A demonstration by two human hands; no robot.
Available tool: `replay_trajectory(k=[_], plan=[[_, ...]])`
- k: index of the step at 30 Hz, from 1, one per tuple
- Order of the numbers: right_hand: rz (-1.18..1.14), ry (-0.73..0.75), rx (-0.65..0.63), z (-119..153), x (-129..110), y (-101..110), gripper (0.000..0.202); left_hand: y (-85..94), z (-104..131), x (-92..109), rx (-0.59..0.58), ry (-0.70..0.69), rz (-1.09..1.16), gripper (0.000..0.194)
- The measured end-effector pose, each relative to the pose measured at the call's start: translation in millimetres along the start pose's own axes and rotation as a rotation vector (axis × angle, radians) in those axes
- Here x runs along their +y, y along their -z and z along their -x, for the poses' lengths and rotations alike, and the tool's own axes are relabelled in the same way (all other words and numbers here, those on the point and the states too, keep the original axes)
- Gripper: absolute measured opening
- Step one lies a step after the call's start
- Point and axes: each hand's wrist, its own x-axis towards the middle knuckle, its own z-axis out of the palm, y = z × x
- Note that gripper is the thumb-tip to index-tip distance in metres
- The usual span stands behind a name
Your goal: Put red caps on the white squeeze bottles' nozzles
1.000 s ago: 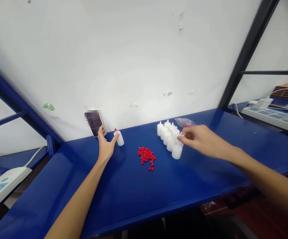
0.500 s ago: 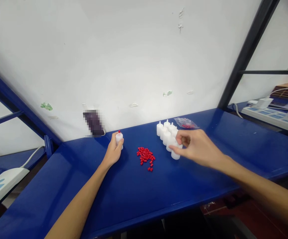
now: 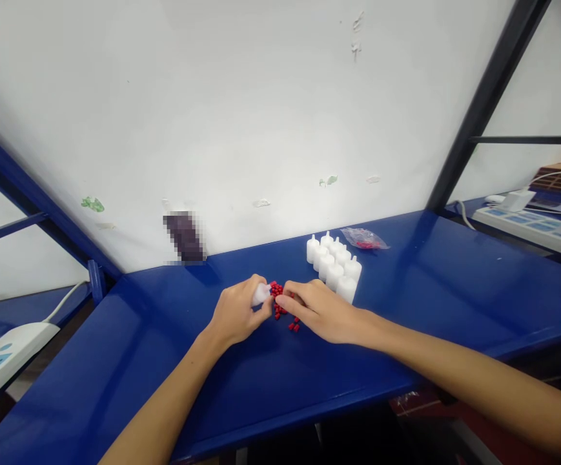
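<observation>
My left hand (image 3: 236, 313) is closed around a small white squeeze bottle (image 3: 261, 294), tipped over so its nozzle points right. Red shows right at the nozzle end; whether it is a fitted cap or part of the pile behind I cannot tell. Beneath the fingers of both hands lies a heap of small red caps (image 3: 280, 312), partly covered. My right hand (image 3: 321, 310) is over the heap's right side, thumb and fingers drawn together near the nozzle. What they pinch, if anything, is hidden. Several white bottles (image 3: 330, 261) stand upright in rows just beyond my right hand.
A clear plastic bag (image 3: 365, 239) with red pieces lies behind the bottles on the blue table (image 3: 406, 284). A blurred dark object (image 3: 186, 237) leans against the wall. White power strips (image 3: 11, 361) lie at both sides, beyond the metal frame posts (image 3: 478, 110).
My right hand has come left from the bottle rows to the red caps. My left hand has moved right and tipped its bottle from upright towards the heap.
</observation>
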Motion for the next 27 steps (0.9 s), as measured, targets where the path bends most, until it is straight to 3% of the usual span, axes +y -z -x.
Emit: replay_trajectory(k=[5, 10, 15, 18, 19, 22, 27], plan=[[-0.097, 0.048, 0.089, -14, 2, -9, 0.044, -2.6, 3, 4, -0.005, -0.085, -0.102, 0.009], [-0.214, 0.092, 0.06, -12, 2, -17, 0.041, -0.9, 2, 8, 0.026, -0.133, -0.119, 0.011], [-0.156, 0.211, 0.223, 6, 4, -16, 0.036, 9.1, 0, 5, -0.213, -0.105, 0.166, 0.012], [-0.11, 0.21, 0.378, 22, 3, -2, 0.036, 19.7, 2, -13, -0.218, 0.0, 0.244, 0.023], [-0.063, 0.204, 0.365, 26, 2, 3, 0.035, 22.5, 2, -19, -0.183, 0.045, 0.245, 0.026], [0.17, 0.138, 0.163, 31, 1, 11, 0.029, 24.7, 0, -23, -0.121, 0.127, 0.231, 0.029], [0.504, 0.021, -0.036, 15, 10, -2, 0.02, 10.7, -3, -3, -0.265, 0.044, 0.178, 0.029]])
